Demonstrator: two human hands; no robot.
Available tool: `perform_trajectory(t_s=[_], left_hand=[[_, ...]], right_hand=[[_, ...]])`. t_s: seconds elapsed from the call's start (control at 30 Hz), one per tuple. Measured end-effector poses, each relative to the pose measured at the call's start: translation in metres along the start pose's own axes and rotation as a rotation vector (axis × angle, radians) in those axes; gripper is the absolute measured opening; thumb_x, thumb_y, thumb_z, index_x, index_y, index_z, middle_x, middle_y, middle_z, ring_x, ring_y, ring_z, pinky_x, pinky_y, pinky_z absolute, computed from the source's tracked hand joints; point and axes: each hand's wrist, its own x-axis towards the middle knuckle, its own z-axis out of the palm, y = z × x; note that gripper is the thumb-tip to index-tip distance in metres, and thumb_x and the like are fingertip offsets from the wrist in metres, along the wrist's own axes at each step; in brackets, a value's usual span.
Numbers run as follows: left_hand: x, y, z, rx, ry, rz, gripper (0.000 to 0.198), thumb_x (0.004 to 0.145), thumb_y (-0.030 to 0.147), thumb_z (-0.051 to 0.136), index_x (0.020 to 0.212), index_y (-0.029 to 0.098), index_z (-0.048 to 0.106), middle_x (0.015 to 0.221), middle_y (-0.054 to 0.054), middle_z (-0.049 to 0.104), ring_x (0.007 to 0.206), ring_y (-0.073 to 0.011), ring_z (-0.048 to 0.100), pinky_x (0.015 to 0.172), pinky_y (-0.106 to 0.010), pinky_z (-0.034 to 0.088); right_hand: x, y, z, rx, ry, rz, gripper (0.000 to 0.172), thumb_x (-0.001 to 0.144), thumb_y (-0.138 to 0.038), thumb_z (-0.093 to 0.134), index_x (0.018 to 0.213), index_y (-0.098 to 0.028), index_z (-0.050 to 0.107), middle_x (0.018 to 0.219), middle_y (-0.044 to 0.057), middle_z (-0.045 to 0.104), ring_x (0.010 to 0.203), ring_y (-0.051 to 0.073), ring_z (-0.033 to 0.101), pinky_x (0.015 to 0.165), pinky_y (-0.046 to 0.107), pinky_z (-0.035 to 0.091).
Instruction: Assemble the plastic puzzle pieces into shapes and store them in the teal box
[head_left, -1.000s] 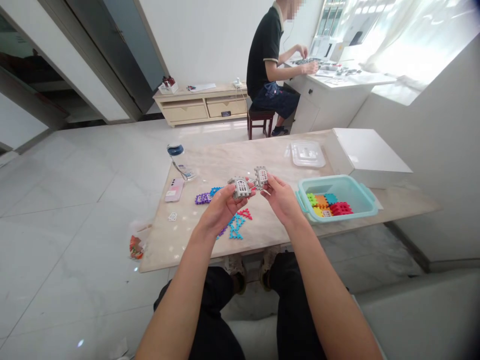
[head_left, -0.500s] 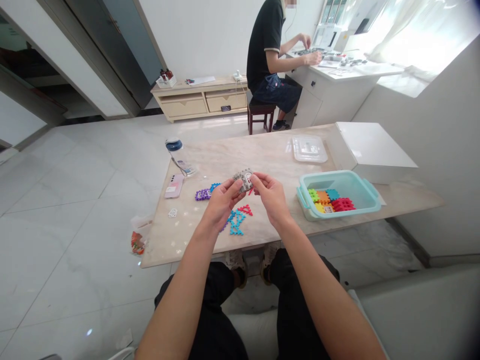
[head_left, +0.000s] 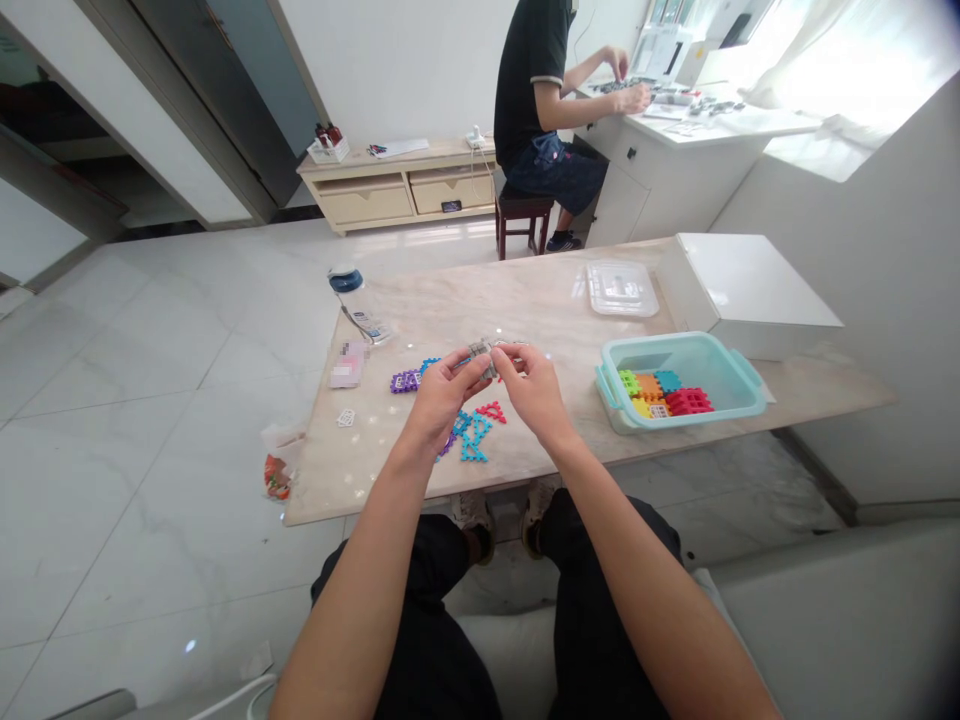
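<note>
A pale marble-patterned table (head_left: pixel 525 305); along its left side, a blue-capped bottle (head_left: pixel 361 308), a pink phone (head_left: pixel 348 368) and a small white frame (head_left: pixel 346 418); near the middle, purple blocks (head_left: pixel 405 381), blue pieces (head_left: pixel 474 440) and a red triangle (head_left: pixel 493 411); towards the right, a clear lid (head_left: pixel 622 289), a teal tub (head_left: pixel 718 365) and a white box (head_left: pixel 757 285).

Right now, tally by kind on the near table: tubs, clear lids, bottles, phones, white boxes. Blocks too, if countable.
Tub: 1
Clear lid: 1
Bottle: 1
Phone: 1
White box: 1
Total: 5
Blocks left out: stacked, overlapping and partly hidden, so no sure count.
</note>
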Motion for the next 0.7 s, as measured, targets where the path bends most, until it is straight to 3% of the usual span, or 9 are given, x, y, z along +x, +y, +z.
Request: perform_trajectory(t_s=[0.13, 0.23, 0.3, 0.37, 0.5, 0.7], left_hand=[[0.002, 0.003, -0.005, 0.009, -0.007, -0.04, 0.038, 0.078, 0.033, 0.098, 0.104, 0.015, 0.077, 0.098, -0.004, 0.081, 0.091, -0.016, 0.077, 0.098, -0.031, 0.059], [0.004, 0.008, -0.013, 0.006, -0.015, -0.062, 0.036, 0.08, 0.036, 0.096, 0.102, 0.015, 0.078, 0.097, -0.005, 0.082, 0.087, -0.015, 0.077, 0.095, -0.029, 0.059], [0.004, 0.01, -0.017, 0.03, -0.063, -0.1, 0.036, 0.081, 0.037, 0.095, 0.102, 0.014, 0.079, 0.096, -0.007, 0.082, 0.085, -0.0164, 0.077, 0.092, -0.03, 0.06], [0.004, 0.01, -0.02, 0.074, -0.138, -0.137, 0.035, 0.081, 0.038, 0.095, 0.1, 0.013, 0.08, 0.093, -0.009, 0.082, 0.085, -0.02, 0.079, 0.091, -0.034, 0.061], [0.002, 0.008, -0.018, 0.137, -0.24, -0.163, 0.037, 0.082, 0.038, 0.095, 0.104, 0.013, 0.081, 0.094, -0.012, 0.083, 0.089, -0.0248, 0.08, 0.093, -0.038, 0.062], [0.001, 0.013, -0.019, 0.103, -0.253, -0.167, 0.038, 0.08, 0.041, 0.096, 0.104, 0.014, 0.083, 0.1, -0.011, 0.083, 0.082, -0.0191, 0.079, 0.087, -0.031, 0.062]], right_hand=[[0.002, -0.003, -0.008, -0.023, -0.025, -0.041, 0.045, 0.096, -0.053, 0.072, 0.127, -0.021, 0.074, 0.115, 0.01, 0.075, 0.084, 0.019, 0.07, 0.074, 0.034, 0.059], [0.006, -0.013, -0.027, -0.042, -0.139, -0.184, 0.052, 0.09, -0.049, 0.084, 0.137, -0.029, 0.073, 0.137, 0.01, 0.072, 0.114, 0.025, 0.072, 0.094, 0.039, 0.06], [0.009, -0.021, -0.039, -0.053, -0.232, -0.242, 0.066, 0.079, -0.045, 0.095, 0.141, -0.034, 0.073, 0.149, 0.007, 0.069, 0.135, 0.03, 0.065, 0.11, 0.045, 0.056], [0.009, -0.025, -0.047, -0.052, -0.31, -0.238, 0.078, 0.07, -0.041, 0.101, 0.142, -0.036, 0.073, 0.152, 0.005, 0.068, 0.143, 0.033, 0.061, 0.118, 0.05, 0.051], [0.005, -0.025, -0.049, -0.029, -0.411, -0.196, 0.063, 0.072, -0.036, 0.099, 0.132, -0.032, 0.08, 0.133, 0.004, 0.079, 0.125, 0.031, 0.072, 0.117, 0.049, 0.054], [0.002, -0.027, -0.055, -0.042, -0.334, -0.242, 0.052, 0.077, -0.034, 0.095, 0.127, -0.031, 0.082, 0.123, 0.003, 0.083, 0.116, 0.03, 0.076, 0.114, 0.051, 0.056]])
